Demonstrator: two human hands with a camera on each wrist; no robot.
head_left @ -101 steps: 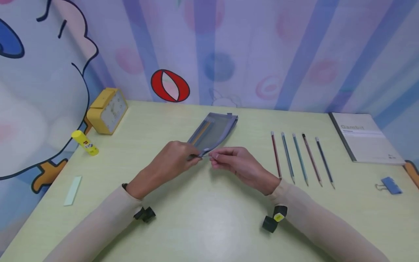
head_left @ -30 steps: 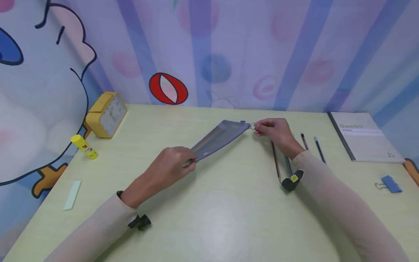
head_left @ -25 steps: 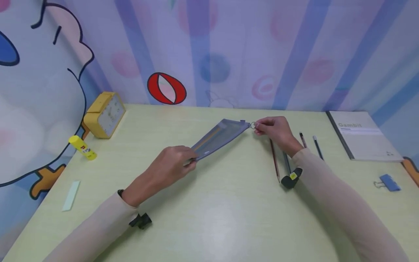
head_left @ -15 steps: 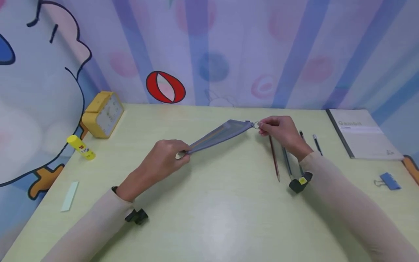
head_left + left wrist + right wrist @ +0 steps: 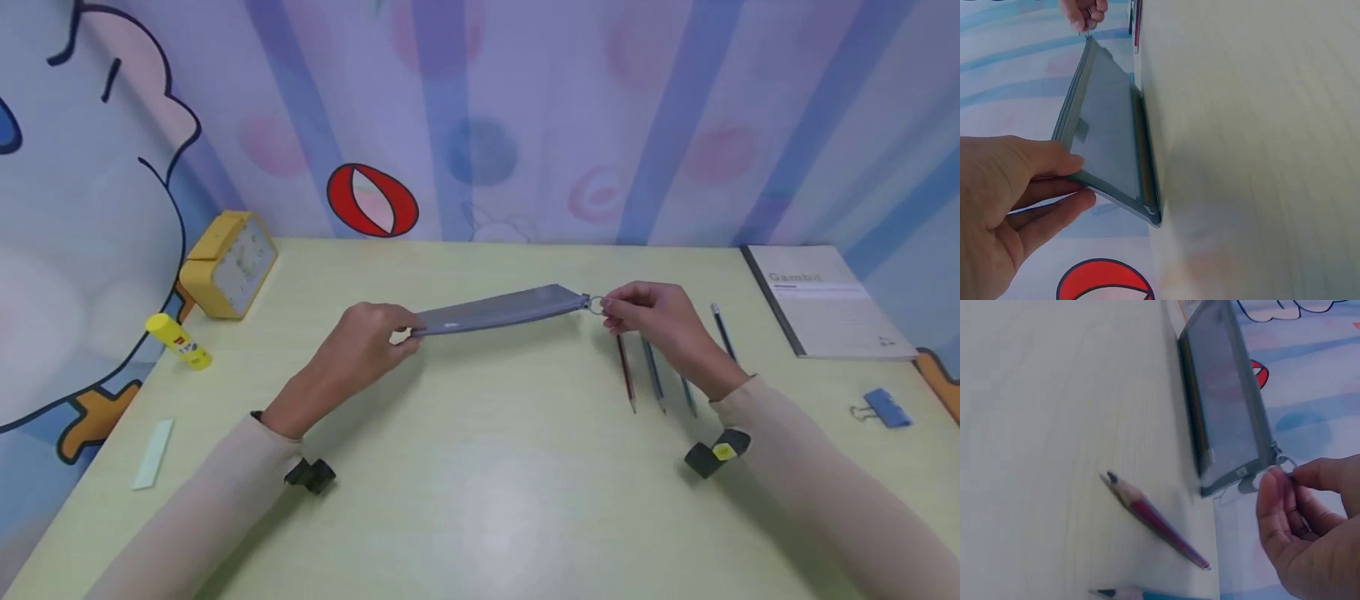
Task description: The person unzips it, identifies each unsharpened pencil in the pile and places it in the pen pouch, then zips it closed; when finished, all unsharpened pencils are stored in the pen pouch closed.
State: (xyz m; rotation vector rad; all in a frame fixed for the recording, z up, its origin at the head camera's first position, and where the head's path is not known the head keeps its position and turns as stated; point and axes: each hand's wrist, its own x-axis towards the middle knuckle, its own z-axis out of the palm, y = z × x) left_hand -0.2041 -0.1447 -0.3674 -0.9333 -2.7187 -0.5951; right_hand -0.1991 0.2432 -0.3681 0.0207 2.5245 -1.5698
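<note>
A grey mesh pencil case is held up on its long edge above the table, its zipped edge uppermost. My left hand pinches its left top corner between thumb and fingers. At the other end, my right hand pinches the metal ring of the zipper pull. The left wrist view shows something long and orange-brown lying along the bottom inside the case. Close to my right hand, a dark red pencil lies on the table, with a blue pencil beside it.
More pencils, such as a dark one, lie partly hidden by my right hand. A notebook and blue binder clip are at the right. A yellow clock, glue stick and pale green strip are at the left.
My right hand has drawn the zipper pull from the case's near left end to its right end. The case has been lifted and turned, from lying flat to on edge, crosswise between both hands.
</note>
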